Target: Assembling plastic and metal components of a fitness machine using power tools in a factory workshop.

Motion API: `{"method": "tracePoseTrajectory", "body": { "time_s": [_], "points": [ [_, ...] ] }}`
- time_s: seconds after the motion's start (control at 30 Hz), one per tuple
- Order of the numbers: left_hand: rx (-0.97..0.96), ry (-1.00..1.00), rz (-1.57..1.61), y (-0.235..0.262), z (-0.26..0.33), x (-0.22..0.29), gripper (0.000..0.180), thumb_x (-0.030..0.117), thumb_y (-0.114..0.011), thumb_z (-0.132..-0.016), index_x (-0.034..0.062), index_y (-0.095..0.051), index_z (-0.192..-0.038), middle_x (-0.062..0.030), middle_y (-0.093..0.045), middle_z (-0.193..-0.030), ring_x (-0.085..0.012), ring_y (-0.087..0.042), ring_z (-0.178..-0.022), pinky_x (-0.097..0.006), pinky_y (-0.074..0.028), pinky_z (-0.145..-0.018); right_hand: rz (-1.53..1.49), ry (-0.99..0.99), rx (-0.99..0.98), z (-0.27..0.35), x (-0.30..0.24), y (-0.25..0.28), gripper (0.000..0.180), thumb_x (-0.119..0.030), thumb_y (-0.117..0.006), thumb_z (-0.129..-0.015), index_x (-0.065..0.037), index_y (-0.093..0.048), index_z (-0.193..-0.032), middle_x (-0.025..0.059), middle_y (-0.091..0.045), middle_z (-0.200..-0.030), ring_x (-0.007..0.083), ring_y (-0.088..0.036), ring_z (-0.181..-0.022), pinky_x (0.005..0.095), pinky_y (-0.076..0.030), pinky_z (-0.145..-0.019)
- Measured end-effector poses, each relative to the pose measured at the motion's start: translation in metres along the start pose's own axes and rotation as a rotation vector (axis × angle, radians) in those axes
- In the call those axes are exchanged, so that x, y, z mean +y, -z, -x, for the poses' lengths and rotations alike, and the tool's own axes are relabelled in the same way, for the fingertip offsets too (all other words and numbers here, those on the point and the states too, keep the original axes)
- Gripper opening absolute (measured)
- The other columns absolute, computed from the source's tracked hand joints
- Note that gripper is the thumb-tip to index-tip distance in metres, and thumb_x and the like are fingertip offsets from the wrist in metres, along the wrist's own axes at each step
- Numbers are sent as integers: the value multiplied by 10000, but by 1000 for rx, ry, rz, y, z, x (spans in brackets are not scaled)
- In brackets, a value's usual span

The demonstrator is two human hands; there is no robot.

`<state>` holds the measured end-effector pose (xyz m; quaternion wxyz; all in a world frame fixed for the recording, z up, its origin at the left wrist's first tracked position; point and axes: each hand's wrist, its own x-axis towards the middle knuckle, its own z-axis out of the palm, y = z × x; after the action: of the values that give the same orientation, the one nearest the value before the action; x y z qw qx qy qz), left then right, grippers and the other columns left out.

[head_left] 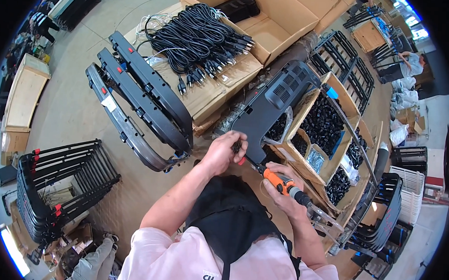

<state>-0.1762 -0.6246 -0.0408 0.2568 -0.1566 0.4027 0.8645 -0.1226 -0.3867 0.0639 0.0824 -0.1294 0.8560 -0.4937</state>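
My right hand (288, 190) is wrapped around an orange and black power screwdriver (278, 181), its tip pointing left at the near end of a dark grey plastic housing (255, 129) with vent slots. My left hand (227, 152) is closed beside that end, fingers curled around small black pieces (236, 146) too small to name. A small red part (241, 161) shows just below those fingers. The housing lies slanting away from me, its far end beside a divided wooden bin (289, 143). The screwdriver's contact point is too small to make out.
Black power cables (199, 39) lie heaped on cardboard, beside an open carton (284, 27). Several dark curved frames (151, 87) with red switches stand at left. Small black parts (323, 119) fill the bin. Stacked black frames (62, 183) stand lower left; another person (410, 65) is far right.
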Motion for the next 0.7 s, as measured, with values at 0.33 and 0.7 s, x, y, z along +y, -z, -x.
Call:
{"method": "tracePoseTrajectory", "body": {
  "time_s": [0.33, 0.7],
  "points": [
    [42, 74, 182, 10, 56, -91, 325, 295, -534, -1145, 54, -636, -1337, -5, -699, -915, -102, -623, -721, -242, -500, -624, -3, 48, -3, -1, 14, -3, 367, -47, -817, -850, -72, -688, -1193, 147, -761, -1216, 263, -747, -1151, 372, -576, -1019],
    [168, 139, 23, -11, 53, -101, 294, 344, -497, -1158, 98, -658, -1142, -15, -652, -894, -97, -554, -712, -246, -441, -619, -306, 29, 20, 10, -2, 14, 523, 49, -755, -882, -2, -544, -1357, 177, -678, -1316, 297, -649, -1289, 454, -506, -1145]
  ]
}}
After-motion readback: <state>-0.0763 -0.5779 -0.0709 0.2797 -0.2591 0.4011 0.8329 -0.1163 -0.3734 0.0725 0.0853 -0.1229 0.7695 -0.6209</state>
